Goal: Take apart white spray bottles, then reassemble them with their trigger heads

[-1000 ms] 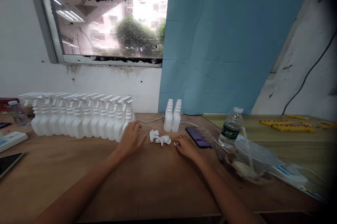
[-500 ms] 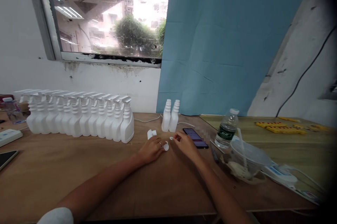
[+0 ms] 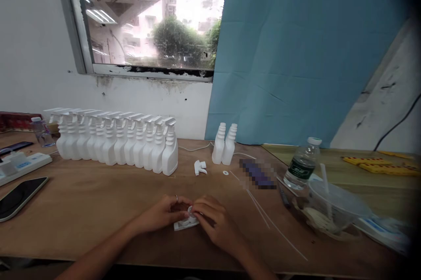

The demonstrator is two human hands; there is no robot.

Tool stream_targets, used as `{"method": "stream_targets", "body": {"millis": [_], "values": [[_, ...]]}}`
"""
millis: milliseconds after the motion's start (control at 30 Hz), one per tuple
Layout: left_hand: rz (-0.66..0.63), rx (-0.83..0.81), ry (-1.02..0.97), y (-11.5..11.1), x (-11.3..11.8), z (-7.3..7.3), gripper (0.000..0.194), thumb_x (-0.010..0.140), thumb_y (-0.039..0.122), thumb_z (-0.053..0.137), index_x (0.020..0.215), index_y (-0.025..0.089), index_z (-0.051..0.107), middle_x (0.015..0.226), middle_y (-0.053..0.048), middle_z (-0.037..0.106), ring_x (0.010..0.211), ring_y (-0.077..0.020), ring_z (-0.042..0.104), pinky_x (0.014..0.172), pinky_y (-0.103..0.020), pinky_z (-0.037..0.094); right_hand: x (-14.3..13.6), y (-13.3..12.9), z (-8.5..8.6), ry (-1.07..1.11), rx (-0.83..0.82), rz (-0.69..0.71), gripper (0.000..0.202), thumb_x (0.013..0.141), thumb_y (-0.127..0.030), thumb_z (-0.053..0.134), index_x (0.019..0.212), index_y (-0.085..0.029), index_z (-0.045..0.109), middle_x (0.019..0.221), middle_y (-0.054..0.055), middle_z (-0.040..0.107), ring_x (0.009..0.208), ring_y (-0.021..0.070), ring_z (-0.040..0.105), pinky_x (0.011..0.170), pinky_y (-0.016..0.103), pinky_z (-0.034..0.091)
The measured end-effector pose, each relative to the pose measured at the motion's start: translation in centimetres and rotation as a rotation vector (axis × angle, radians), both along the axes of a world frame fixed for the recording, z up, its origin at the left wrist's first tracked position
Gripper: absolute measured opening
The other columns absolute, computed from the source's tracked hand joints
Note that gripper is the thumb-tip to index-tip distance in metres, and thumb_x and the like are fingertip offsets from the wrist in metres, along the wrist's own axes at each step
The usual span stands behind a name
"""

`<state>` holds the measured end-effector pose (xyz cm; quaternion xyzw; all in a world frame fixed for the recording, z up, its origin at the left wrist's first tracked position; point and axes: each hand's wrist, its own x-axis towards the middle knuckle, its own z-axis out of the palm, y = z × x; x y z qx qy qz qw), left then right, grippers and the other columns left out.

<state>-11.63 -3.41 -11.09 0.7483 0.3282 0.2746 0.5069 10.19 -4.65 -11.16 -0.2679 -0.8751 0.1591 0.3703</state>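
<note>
Close to the table's front edge, a white trigger spray head [image 3: 184, 225] lies on its side between both hands. My left hand [image 3: 159, 215] grips its round collar end with thumb and fingers. From the other side, the fingers of my right hand [image 3: 215, 223] are closed at the same collar; any small piece inside the pinch is hidden. Beyond them lie a second trigger spray head [image 3: 200, 168] and a small white ring washer [image 3: 225, 173]. Thin clear tubes [image 3: 259, 208] lie right of my right hand. Two white bottles [image 3: 219, 150] without tops stand by the blue cloth.
A row of white spray bottles [image 3: 170, 157] with trigger heads stands at back left. Phones [image 3: 23, 196] and a power strip [image 3: 33, 164] lie far left. To the right are a blurred-out phone [image 3: 258, 174], a water bottle [image 3: 301, 168] and a plastic bowl [image 3: 338, 201].
Both hands have drawn back toward me and come together on the spray head. The washer my right fingers were near and the tubes now show uncovered. The view has shifted left.
</note>
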Motion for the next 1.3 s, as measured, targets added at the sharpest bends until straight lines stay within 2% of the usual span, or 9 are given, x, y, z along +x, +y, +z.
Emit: {"method": "stream_targets", "body": {"millis": [100,233,367,500,700,867,1000,1133,1300], "values": [[0.036,0.126,0.127,-0.3,-0.4,0.5,0.036,0.090,0.041,0.055,0.118,0.019,0.064,0.104,-0.004,0.071,0.089,-0.0191,0.063,0.079,-0.027,0.048,0.5,-0.4,-0.3,0.002,-0.017,0.038,0.019,0.092,-0.012,0.050,0.102,-0.022,0.062,0.101,0.005,0.065,0.096,0.0179,0.058,0.088,0.032,0.046],[0.143,0.323,0.213,-1.1,-0.4,0.1,0.033,0.094,0.036,0.048,0.123,0.023,0.059,0.106,-0.003,0.071,0.090,-0.0171,0.064,0.080,-0.025,0.048,0.7,-0.6,-1.1,0.037,-0.073,0.028,0.019,0.090,-0.012,0.054,0.105,-0.023,0.061,0.110,0.005,0.064,0.104,0.0163,0.059,0.094,0.029,0.046],[0.191,0.531,0.377,-2.4,-0.3,-0.7,0.029,0.099,0.037,0.036,0.107,0.023,0.061,0.092,-0.003,0.070,0.082,-0.0166,0.064,0.075,-0.025,0.048,0.5,-0.7,-1.8,0.027,-0.074,-0.006,0.017,0.092,-0.013,0.051,0.103,-0.023,0.060,0.112,0.005,0.062,0.105,0.0155,0.060,0.095,0.027,0.047],[0.153,0.699,0.481,-3.0,-0.1,-1.4,0.035,0.090,0.047,0.054,0.119,0.026,0.053,0.108,-0.004,0.068,0.096,-0.0225,0.064,0.082,-0.030,0.047,0.3,-0.8,-1.9,0.016,-0.084,-0.088,0.014,0.087,-0.016,0.058,0.099,-0.023,0.060,0.128,0.008,0.053,0.108,0.0179,0.059,0.097,0.030,0.046],[0.175,0.704,0.489,-2.6,0.2,-2.1,0.028,0.092,0.032,0.054,0.119,0.029,0.051,0.116,-0.001,0.067,0.100,-0.0214,0.064,0.085,-0.030,0.047,0.4,-0.8,-1.9,-0.045,-0.066,-0.124,0.017,0.085,-0.014,0.061,0.099,-0.025,0.060,0.129,0.006,0.053,0.110,0.0194,0.057,0.098,0.033,0.047],[0.159,0.678,0.459,-2.9,0.3,-1.3,0.026,0.094,0.030,0.051,0.120,0.029,0.051,0.115,-0.001,0.067,0.102,-0.0202,0.064,0.088,-0.028,0.046,0.1,-0.7,-2.1,-0.088,0.048,-0.171,0.020,0.086,-0.015,0.060,0.103,-0.024,0.059,0.126,0.008,0.056,0.109,0.0231,0.056,0.097,0.039,0.046],[0.147,0.662,0.488,-3.0,0.4,-0.7,0.023,0.095,0.031,0.048,0.117,0.029,0.055,0.107,-0.001,0.069,0.096,-0.0204,0.066,0.083,-0.027,0.047,-0.1,-0.6,-1.8,-0.120,0.089,-0.124,0.012,0.088,-0.014,0.058,0.097,-0.022,0.060,0.109,0.007,0.064,0.099,0.0225,0.059,0.090,0.039,0.047],[0.122,0.684,0.475,-2.8,0.3,-0.8,0.026,0.096,0.031,0.046,0.120,0.029,0.056,0.109,-0.002,0.069,0.096,-0.0205,0.066,0.083,-0.027,0.047,-0.1,-0.7,-1.3,-0.132,0.122,-0.078,0.013,0.091,-0.013,0.054,0.098,-0.021,0.061,0.111,0.008,0.065,0.098,0.0216,0.059,0.092,0.040,0.044],[0.134,0.637,0.444,-2.8,0.0,-0.9,0.026,0.094,0.033,0.047,0.117,0.032,0.059,0.104,-0.002,0.070,0.093,-0.0194,0.066,0.082,-0.025,0.047,-0.5,-0.8,-1.5,-0.074,0.039,-0.104,0.014,0.090,-0.013,0.055,0.093,-0.022,0.065,0.106,0.006,0.063,0.098,0.0207,0.058,0.089,0.036,0.046]]}}
